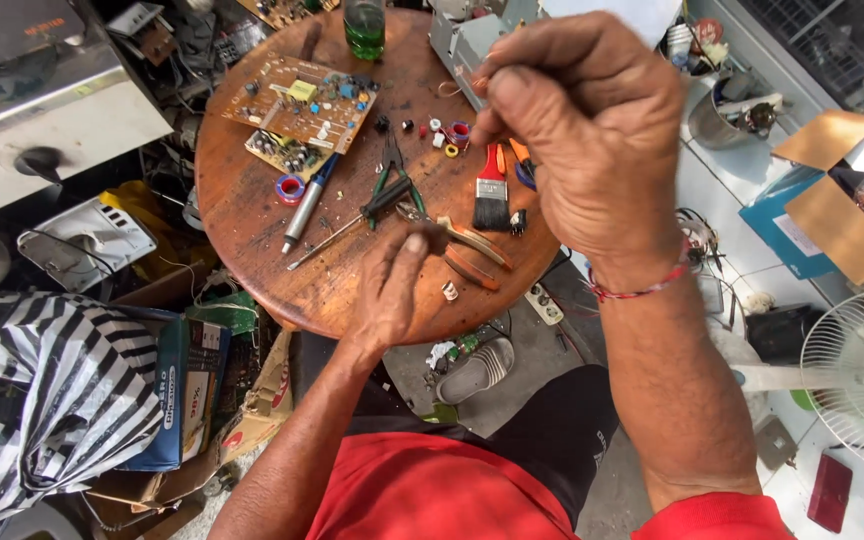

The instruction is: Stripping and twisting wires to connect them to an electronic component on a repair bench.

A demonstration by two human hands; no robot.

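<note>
— Where does the head view look from?

— From above, at the wearer's head, facing steeply down over a red-shirted lap onto a round wooden table [252, 215].

— How near?

— Close. The right hand [582, 130] is raised toward the lens and looms large; the left hand [392, 285] lies lower, at the table's near edge.

— Any second view sharing the scene?

— Only this one. The frame's far corners, probably shelving and floor clutter, are hard to read.

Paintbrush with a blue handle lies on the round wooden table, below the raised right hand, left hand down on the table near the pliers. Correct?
Not quite: the paintbrush has a red handle, not blue, as the head view shows. The rest holds: it lies on the round wooden table, right hand raised, left hand down near the pliers.
</note>
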